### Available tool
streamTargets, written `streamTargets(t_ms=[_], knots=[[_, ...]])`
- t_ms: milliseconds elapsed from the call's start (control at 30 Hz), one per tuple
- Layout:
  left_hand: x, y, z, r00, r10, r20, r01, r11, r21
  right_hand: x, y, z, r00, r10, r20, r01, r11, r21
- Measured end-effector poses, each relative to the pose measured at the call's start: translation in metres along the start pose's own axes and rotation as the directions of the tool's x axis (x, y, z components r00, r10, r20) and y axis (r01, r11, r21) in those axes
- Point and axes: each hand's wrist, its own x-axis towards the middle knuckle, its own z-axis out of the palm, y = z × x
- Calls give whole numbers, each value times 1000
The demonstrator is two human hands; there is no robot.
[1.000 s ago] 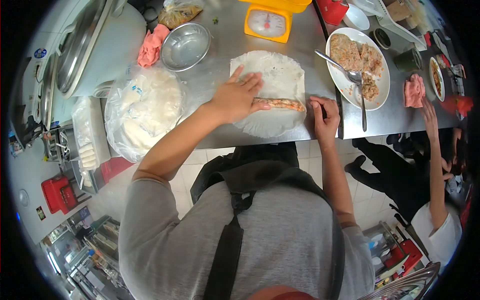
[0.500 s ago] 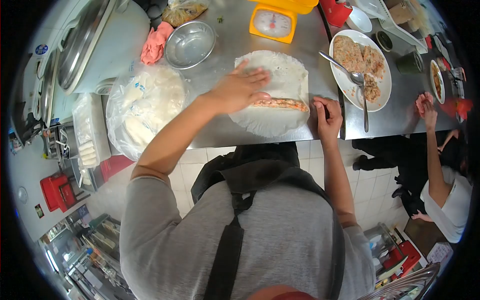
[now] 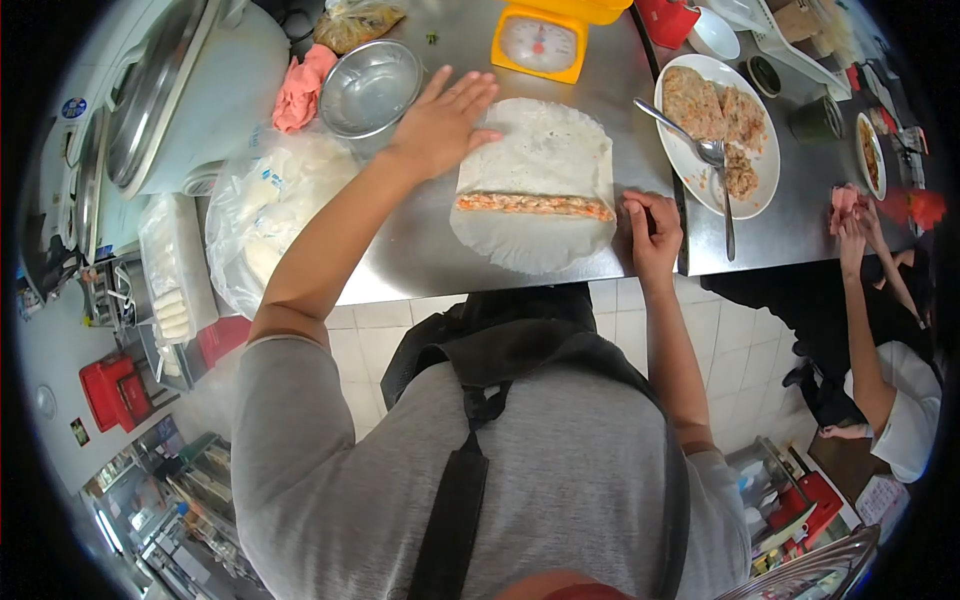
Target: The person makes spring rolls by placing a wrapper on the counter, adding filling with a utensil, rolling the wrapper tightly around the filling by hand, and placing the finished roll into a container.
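Observation:
A thin white wrapper sheet (image 3: 545, 145) lies on the steel counter with its side edges folded in. A long strip of pinkish minced filling (image 3: 535, 206) runs across its lower part. My left hand (image 3: 440, 128) is open, fingers spread, above the counter just left of the sheet and beside the metal bowl (image 3: 371, 88); it holds nothing. Close to the sheet's right edge, my right hand (image 3: 655, 228) rests on the counter with curled fingers and nothing visible in them. To its right stands a white oval plate (image 3: 765, 190) of minced filling, with a spoon (image 3: 712, 153) and another utensil on it.
A plastic bag of white wrappers (image 3: 280, 215) sits left of my forearm. Behind it are a large pot (image 3: 215, 100) and a pink cloth (image 3: 303, 90). A yellow scale (image 3: 540, 42) stands at the back. At far right, a co-worker's hands (image 3: 855, 225) hold something pink.
My left hand has moved from over the sheet up and left toward the metal bowl, uncovering the filling's left end. My right hand has stayed nearly still. The co-worker's second hand has come to the pink thing.

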Motion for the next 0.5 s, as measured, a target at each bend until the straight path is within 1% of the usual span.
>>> streamTargets(t_ms=[67,133,200,233,267,300,367,400,433,467,500], knots=[[13,10,1,1000,14,-6,-13,999,32,2,0,0,1000,1,-5,-1,1000,-2],[19,24,17,978,177,-113,-199,951,-235,1,-1,1,1000,7,-3,-7,1000,-1],[31,17,15,979,168,-119,-190,959,-210,2,-1,3,998,-28,-54,30,999,32],[35,14,9,997,68,-34,-71,994,-80,2,-2,4,998,-25,-55,27,999,30],[38,13,2,998,-45,35,43,997,62,2,-2,4,998,-33,-56,35,999,20],[39,19,-2,999,-44,32,42,997,61,3,-2,3,997,-43,-59,44,999,10],[38,40,-11,992,-119,29,117,991,61,5,-3,3,997,-51,-57,51,999,3],[40,52,-7,993,-113,34,110,992,62,3,-4,3,997,-53,-49,53,999,-1],[42,67,-1,998,-53,33,56,993,-102,2,-6,2,998,-44,-49,44,999,1],[48,79,5,1000,2,19,3,965,-261,3,-8,2,998,-48,-40,48,999,6],[55,86,3,1000,11,6,-9,963,-268,6,-8,1,998,-55,-32,55,998,10]])
